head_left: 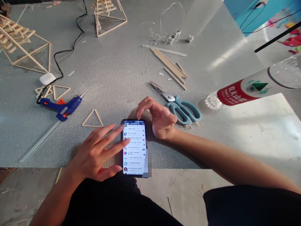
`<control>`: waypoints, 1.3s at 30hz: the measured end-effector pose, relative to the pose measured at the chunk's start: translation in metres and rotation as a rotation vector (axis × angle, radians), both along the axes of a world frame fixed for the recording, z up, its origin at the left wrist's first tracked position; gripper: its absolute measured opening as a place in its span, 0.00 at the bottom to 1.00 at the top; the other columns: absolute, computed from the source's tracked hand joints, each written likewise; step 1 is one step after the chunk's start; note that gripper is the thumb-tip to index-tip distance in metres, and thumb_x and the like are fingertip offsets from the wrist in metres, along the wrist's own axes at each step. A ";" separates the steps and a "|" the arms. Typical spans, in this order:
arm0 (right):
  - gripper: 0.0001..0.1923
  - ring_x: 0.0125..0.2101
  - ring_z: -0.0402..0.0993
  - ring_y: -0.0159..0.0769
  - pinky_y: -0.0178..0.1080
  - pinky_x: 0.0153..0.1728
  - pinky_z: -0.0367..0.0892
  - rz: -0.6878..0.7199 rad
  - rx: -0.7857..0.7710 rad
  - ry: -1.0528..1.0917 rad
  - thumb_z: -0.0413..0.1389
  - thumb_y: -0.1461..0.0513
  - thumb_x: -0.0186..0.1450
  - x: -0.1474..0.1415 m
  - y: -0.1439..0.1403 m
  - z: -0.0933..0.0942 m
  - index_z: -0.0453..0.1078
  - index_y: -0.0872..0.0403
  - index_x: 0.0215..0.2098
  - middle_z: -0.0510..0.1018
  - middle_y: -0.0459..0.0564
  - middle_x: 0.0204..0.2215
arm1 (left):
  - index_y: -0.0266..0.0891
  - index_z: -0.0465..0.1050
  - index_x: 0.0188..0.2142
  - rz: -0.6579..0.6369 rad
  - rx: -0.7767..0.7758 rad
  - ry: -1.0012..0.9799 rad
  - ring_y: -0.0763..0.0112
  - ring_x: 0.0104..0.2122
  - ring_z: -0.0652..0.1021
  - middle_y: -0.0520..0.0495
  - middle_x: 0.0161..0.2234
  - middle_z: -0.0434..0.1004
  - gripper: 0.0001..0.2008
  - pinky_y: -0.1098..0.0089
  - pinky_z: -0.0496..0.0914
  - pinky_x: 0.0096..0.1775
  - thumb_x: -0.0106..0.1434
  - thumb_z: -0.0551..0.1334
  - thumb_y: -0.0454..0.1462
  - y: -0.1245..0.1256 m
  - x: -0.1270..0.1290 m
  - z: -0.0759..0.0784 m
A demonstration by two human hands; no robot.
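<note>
At grey counter (117, 69) edge: black lit-screen smartphone (134, 147) flat; left hand (98, 153) fingers spread, tapping screen; right hand (157, 117) loosely curled, empty, steadying top; teal-handled scissors (181, 106) beside.

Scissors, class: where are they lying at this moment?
In the head view, the teal-handled scissors lie on the grey mat, just right of the right hand, between the wooden sticks and the water bottle.

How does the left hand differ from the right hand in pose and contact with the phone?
The left hand lies flat, fingers stretched out over the lit screen of the phone. The right hand is curled, its fingertips at the phone's top edge. The left hand is beside a wooden triangle; the right hand is beside the scissors. Both are bare and hold nothing.
</note>
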State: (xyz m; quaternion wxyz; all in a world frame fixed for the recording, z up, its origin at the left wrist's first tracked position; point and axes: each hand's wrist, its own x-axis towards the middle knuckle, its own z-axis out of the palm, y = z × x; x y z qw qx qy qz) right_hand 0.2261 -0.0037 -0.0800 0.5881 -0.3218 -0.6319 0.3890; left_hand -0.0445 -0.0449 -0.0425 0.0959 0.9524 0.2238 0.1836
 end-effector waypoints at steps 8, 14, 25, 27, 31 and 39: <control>0.31 0.35 0.69 0.41 0.48 0.41 0.62 -0.067 -0.027 -0.037 0.37 0.43 0.78 -0.001 -0.002 0.004 0.72 0.48 0.32 0.74 0.49 0.29 | 0.38 0.61 0.71 0.129 -0.032 0.013 0.45 0.71 0.59 0.36 0.73 0.53 0.33 0.46 0.59 0.68 0.77 0.44 0.55 0.002 0.003 -0.002; 0.31 0.28 0.65 0.37 0.46 0.38 0.61 -0.035 0.086 -0.012 0.45 0.48 0.79 0.000 0.002 0.008 0.59 0.49 0.20 0.71 0.44 0.21 | 0.39 0.64 0.70 0.118 -0.041 0.015 0.45 0.71 0.60 0.35 0.73 0.54 0.31 0.46 0.60 0.68 0.77 0.48 0.53 0.003 0.005 0.001; 0.32 0.24 0.63 0.29 0.42 0.34 0.60 -0.020 0.164 -0.089 0.56 0.47 0.75 0.001 0.004 0.009 0.55 0.53 0.18 0.67 0.41 0.17 | 0.45 0.77 0.59 -0.039 -0.018 -0.021 0.46 0.67 0.66 0.38 0.70 0.61 0.19 0.48 0.67 0.60 0.71 0.61 0.45 -0.001 0.001 0.001; 0.32 0.25 0.63 0.30 0.42 0.35 0.60 -0.044 0.132 -0.080 0.53 0.49 0.76 0.001 0.004 0.009 0.57 0.53 0.18 0.67 0.42 0.18 | 0.46 0.77 0.58 -0.049 -0.034 -0.006 0.47 0.68 0.66 0.39 0.71 0.61 0.18 0.49 0.66 0.61 0.72 0.61 0.45 0.001 0.002 0.001; 0.32 0.25 0.62 0.31 0.43 0.34 0.60 -0.061 0.053 -0.050 0.47 0.51 0.79 0.003 0.004 0.010 0.57 0.52 0.17 0.66 0.42 0.18 | 0.47 0.71 0.65 0.058 -0.013 0.067 0.45 0.70 0.62 0.40 0.73 0.55 0.21 0.47 0.62 0.65 0.77 0.52 0.44 0.005 0.005 0.000; 0.36 0.23 0.64 0.32 0.42 0.29 0.63 -0.083 -0.025 -0.010 0.47 0.44 0.78 -0.001 0.005 0.013 0.56 0.51 0.15 0.65 0.44 0.16 | 0.44 0.63 0.71 0.167 -0.058 0.092 0.45 0.73 0.56 0.37 0.75 0.48 0.28 0.47 0.56 0.68 0.79 0.43 0.50 0.007 0.005 -0.001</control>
